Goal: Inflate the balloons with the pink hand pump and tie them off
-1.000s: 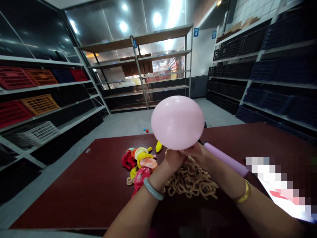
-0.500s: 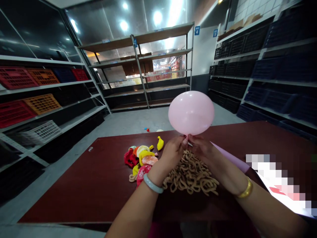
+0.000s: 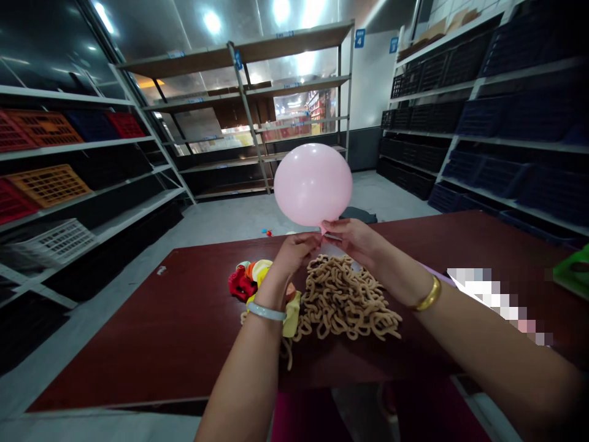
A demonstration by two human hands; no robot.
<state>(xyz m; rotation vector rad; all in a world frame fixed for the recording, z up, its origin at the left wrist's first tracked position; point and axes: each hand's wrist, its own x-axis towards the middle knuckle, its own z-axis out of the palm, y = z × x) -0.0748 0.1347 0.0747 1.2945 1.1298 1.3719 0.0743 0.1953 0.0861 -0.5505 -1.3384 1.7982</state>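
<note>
An inflated pale pink balloon (image 3: 313,184) floats above the dark red table (image 3: 151,344). My left hand (image 3: 297,248) and my right hand (image 3: 352,238) both pinch its neck at the bottom, fingers closed. Below my hands lies a heap of tan clip-like loops (image 3: 347,301). Just left of it is a pile of uninflated balloons (image 3: 246,279) in red, yellow and orange. A pale bangle is on my left wrist and a gold one on my right.
A green object (image 3: 573,273) shows at the table's right edge. Metal shelves (image 3: 294,123) stand behind, racks with red and orange crates (image 3: 46,184) on the left, dark crates (image 3: 506,116) on the right. Small bits lie on the grey floor (image 3: 267,232).
The balloon came off the pink pump, which is now out of sight behind my right arm. Both hands rose with the balloon and shifted left; the view tilted down slightly.
</note>
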